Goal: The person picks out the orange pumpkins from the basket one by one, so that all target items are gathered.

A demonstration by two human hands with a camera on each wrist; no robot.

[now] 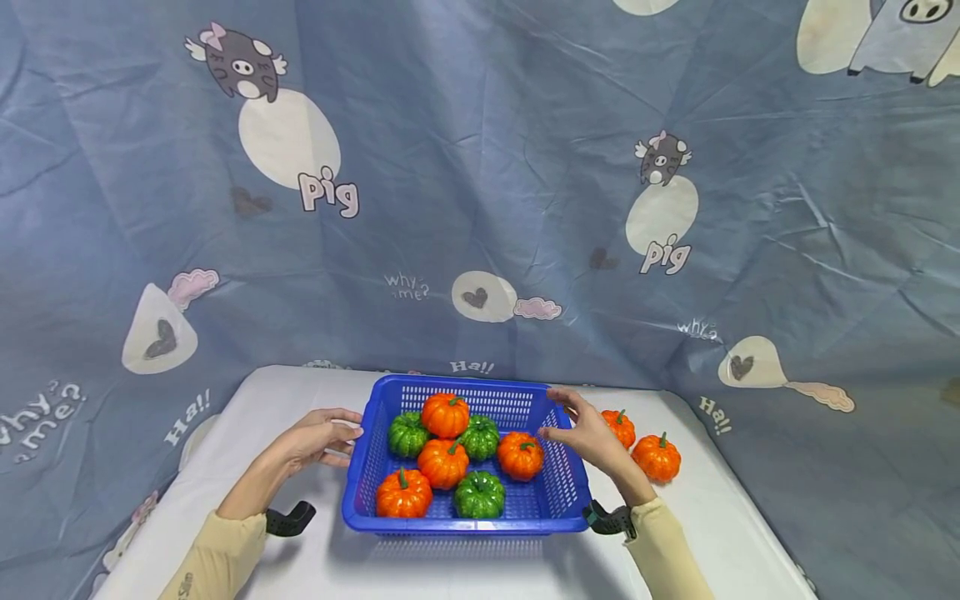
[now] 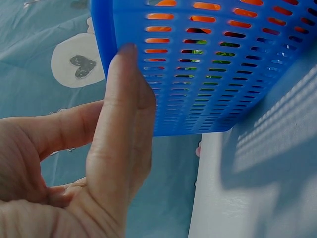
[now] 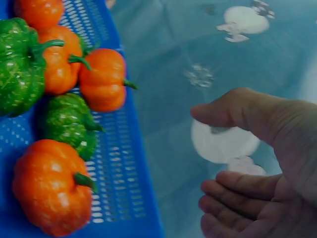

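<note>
A blue perforated plastic basket (image 1: pixel 480 527) holds several small orange pumpkins (image 1: pixel 442 464) and three green pumpkins (image 1: pixel 480 495). At its left side is my left hand (image 1: pixel 322 437), its fingers nearly straight, with fingertips right at the rim and outer wall (image 2: pixel 198 79) in the left wrist view. My right hand (image 1: pixel 588 429) overlaps the right rim in the head view. In the right wrist view this hand (image 3: pixel 257 163) has thumb and fingers spread, with nothing between them and a gap to the basket wall (image 3: pixel 143 188).
Two more orange pumpkins (image 1: pixel 656 458) lie on the white table (image 1: pixel 300 567) to the right of the basket, just past my right hand. A blue printed cloth (image 1: pixel 480 208) hangs behind the table and along its sides.
</note>
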